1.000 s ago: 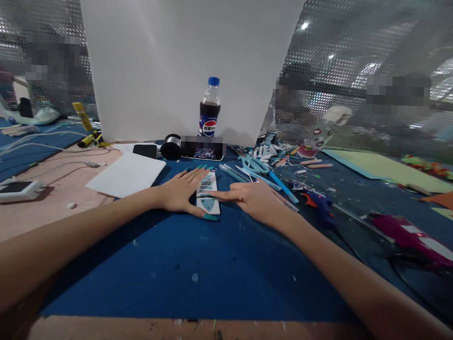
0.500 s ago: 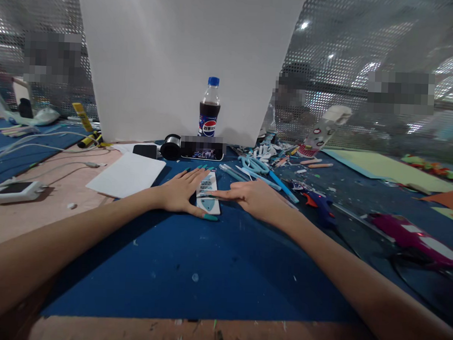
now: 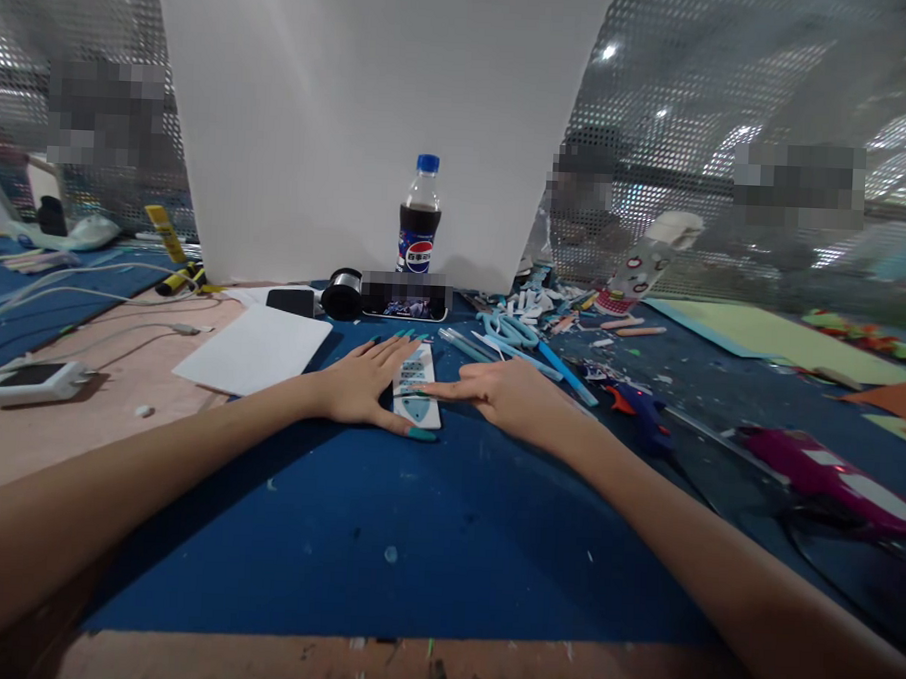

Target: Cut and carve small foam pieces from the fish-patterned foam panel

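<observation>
A small white card (image 3: 429, 360) lies flat on the blue mat, with rows of blue-grey pieces and a blue fish-like shape (image 3: 415, 410) at its near end. My left hand (image 3: 357, 380) rests flat over the card's left side, fingers spread, covering part of it; its thumb reaches along the near edge. From the right, my right hand (image 3: 522, 398) points its index finger onto the middle of the card, just above the fish-like shape. The other fingers of that hand are curled under and partly hidden. Neither hand grips anything visible.
Behind the card stand a phone (image 3: 406, 302), a spool (image 3: 342, 295) and a cola bottle (image 3: 420, 218). Scissors (image 3: 509, 330), pens and white scraps lie to the right, beside a blue glue gun (image 3: 645, 413) and a magenta tool (image 3: 829, 476). White paper (image 3: 253, 349) lies left.
Almost nothing differs. The right index fingertip sits very slightly lower on the card; the left hand and the card stay in place.
</observation>
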Available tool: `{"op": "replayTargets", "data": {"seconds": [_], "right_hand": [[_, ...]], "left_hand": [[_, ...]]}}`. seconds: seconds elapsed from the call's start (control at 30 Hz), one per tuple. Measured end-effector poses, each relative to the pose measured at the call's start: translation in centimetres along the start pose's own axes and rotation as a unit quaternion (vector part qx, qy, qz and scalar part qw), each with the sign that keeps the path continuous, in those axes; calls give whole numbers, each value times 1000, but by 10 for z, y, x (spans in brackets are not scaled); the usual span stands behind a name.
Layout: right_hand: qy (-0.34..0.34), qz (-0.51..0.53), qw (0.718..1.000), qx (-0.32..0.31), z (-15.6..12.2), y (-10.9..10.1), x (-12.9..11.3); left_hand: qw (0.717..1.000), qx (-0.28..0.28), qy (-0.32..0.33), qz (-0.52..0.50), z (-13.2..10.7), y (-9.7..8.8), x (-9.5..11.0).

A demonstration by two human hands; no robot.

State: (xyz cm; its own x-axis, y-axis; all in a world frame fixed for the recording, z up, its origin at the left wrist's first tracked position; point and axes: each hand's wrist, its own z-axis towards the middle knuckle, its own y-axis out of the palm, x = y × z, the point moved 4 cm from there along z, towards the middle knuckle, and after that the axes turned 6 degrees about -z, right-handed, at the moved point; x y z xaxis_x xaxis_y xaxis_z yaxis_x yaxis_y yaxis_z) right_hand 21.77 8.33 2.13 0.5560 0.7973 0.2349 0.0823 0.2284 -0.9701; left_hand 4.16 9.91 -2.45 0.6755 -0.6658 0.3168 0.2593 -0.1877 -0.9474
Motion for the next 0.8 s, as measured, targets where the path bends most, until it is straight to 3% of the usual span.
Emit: {"op": "replayTargets", "data": {"seconds": [0.53,0.8], "right_hand": [[4,-26,999,-26,5,-5,-11],[-5,-2,1000,-22,5,-4,-4]], "left_hand": [[1000,4,2,-5,0,-1,2],[1000,-6,-8,-14,0,-2,2]]}}
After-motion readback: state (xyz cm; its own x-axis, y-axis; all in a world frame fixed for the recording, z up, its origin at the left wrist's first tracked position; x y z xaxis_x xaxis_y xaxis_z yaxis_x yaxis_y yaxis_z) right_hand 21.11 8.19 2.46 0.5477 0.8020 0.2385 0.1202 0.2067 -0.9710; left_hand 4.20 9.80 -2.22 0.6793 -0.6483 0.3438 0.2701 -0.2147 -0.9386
